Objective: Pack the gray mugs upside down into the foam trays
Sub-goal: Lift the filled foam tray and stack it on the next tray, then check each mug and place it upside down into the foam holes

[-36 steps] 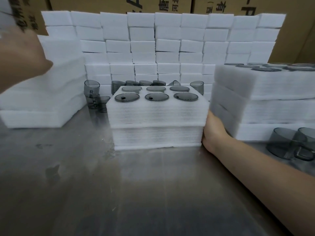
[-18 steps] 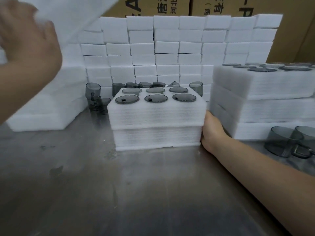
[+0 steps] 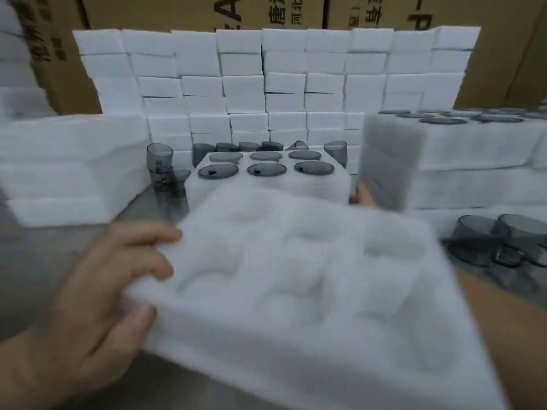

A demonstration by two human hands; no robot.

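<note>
The left grip point(image 3: 97, 291) is holding an empty foam tray point(image 3: 310, 291) by its left edge, with the fingers lying on top and the thumb curling against the near side. This tray is hanging tilted above the near part of the steel desk point(image 3: 44, 247), and it is blurred. Its round pockets are showing no mugs.

Behind it, a filled foam tray point(image 3: 325, 184) is sitting at the middle of the desk, and six gray mugs point(image 3: 266, 169) are resting upside down in its pockets. Only a small part of the right grip point(image 3: 362, 196) is showing, just beside the right side of this filled tray. I cannot tell whether it is open or closed.

More loose mugs point(image 3: 488, 241) are lying near the right edge of the desk, and other mugs point(image 3: 159, 164) are standing behind the filled tray on the left. Stacks of foam point(image 3: 473, 149) are standing at both sides, and a wall of white foam blocks point(image 3: 281, 84) is rising along the far edge.
</note>
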